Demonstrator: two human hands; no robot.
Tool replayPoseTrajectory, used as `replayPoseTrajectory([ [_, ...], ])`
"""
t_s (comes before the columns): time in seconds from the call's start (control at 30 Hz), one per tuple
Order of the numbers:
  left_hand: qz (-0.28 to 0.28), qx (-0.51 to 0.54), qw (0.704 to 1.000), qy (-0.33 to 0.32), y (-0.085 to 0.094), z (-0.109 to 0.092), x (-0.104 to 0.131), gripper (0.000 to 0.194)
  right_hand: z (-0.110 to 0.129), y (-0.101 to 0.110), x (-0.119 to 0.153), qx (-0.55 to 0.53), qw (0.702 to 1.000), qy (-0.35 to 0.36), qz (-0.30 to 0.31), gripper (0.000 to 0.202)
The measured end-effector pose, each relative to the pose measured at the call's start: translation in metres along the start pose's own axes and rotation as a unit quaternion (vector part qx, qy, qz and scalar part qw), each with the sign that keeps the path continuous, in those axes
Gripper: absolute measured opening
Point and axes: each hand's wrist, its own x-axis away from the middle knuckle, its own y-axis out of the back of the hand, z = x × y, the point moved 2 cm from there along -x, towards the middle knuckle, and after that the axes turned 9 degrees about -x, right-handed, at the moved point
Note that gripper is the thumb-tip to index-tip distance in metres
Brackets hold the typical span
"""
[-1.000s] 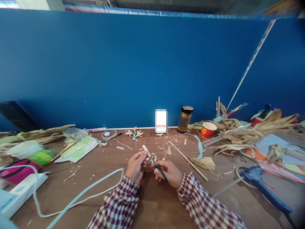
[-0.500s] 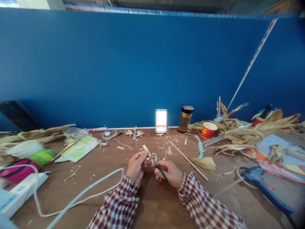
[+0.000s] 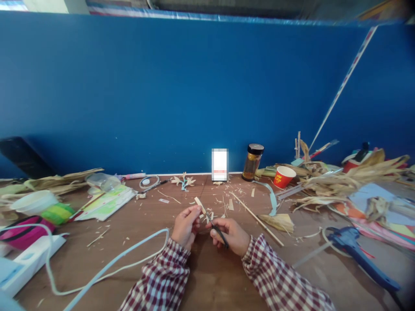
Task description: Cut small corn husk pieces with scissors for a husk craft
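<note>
I see a brown table (image 3: 129, 216) strewn with pale scraps (image 3: 231, 204), holding 1 lidded jar (image 3: 253, 164), a red cup (image 3: 282, 178) and, at right, 1 blue glue gun (image 3: 345, 237).

Soft, even light reaches me, pooling a faint shadow on the brown surface (image 3: 220, 280) beneath my left hand (image 3: 185, 224) and right hand (image 3: 234, 236), while a pixelated white patch (image 3: 220, 164) glares at its far edge and the glue gun (image 3: 366, 260) blurs, stretched, toward its near right corner.
</note>
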Motion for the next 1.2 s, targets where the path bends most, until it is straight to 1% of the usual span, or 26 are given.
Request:
replayPoseTrajectory([
  [0.37,0.001,-0.005,1.000,0.001,-0.0011,-0.0008,-0.0003,0.027,0.0002,-0.0005,0.0002,0.002,1.000,-0.007,-0.008,0.040],
  [0.53,0.002,-0.003,1.000,0.001,-0.0019,-0.0029,0.0023,0.027,0.0003,-0.0005,-0.0003,-0.007,1.000,-0.004,-0.011,0.038],
  [0.8,0.006,-0.004,1.000,0.001,-0.0011,-0.0015,0.0013,0.026,-0.0062,0.0025,-0.0023,-0.006,1.000,0.003,-0.008,0.035],
  [1.2,0.017,-0.001,1.000,0.002,-0.0008,-0.0011,0.0006,0.025,-0.0040,0.0012,-0.0018,0.009,1.000,-0.003,-0.019,0.036],
])
